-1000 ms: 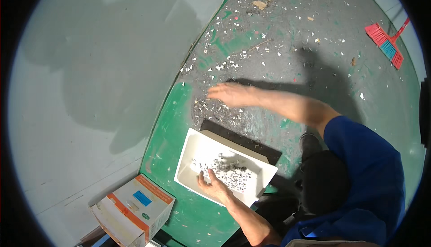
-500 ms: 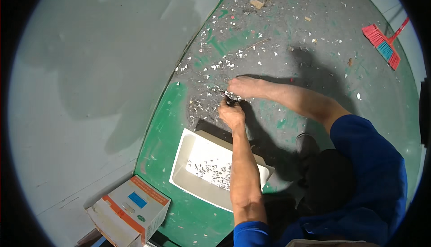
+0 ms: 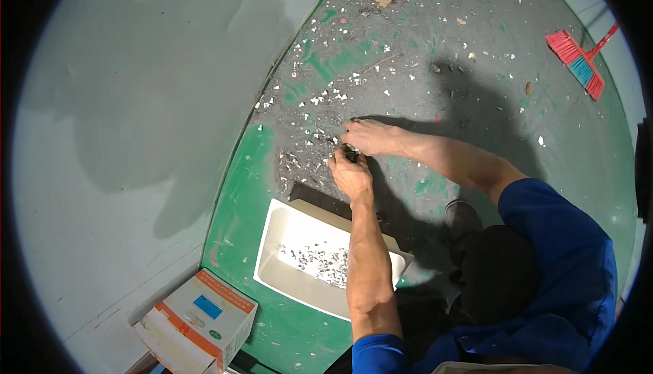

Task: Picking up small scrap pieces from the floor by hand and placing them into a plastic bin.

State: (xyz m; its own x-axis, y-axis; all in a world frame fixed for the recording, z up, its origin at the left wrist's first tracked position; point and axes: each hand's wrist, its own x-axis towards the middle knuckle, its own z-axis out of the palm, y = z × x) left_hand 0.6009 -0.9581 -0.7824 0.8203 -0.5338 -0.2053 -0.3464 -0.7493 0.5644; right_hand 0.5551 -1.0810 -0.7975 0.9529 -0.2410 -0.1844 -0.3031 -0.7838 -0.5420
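Beyond the far edge of a cream-white plastic bin (image 3: 266,255), my two hands meet low over the dirty floor. My left hand (image 3: 352,178) is closed, its fingers curled around a small dark clump (image 3: 350,154) whose kind I cannot make out. Just beyond it, my right hand (image 3: 371,137) is bent with its fingers down and close to the left fingertips; what it pinches, if anything, is hidden. Small white and grey bits (image 3: 314,260) lie spread over the bin's bottom, and my left forearm crosses above the bin. More small white pieces (image 3: 338,95) are scattered on the floor beyond my hands.
A white and orange cardboard box (image 3: 197,319) stands at the near left, by the grey wall (image 3: 136,156). A red and blue broom (image 3: 578,64) lies at the far right. My shoe (image 3: 464,216) is right of the bin.
My right hand has turned slightly and spread over the gap between the hands, covering white bits seen there before. My left hand stays nearly in place. The view has shifted a little.
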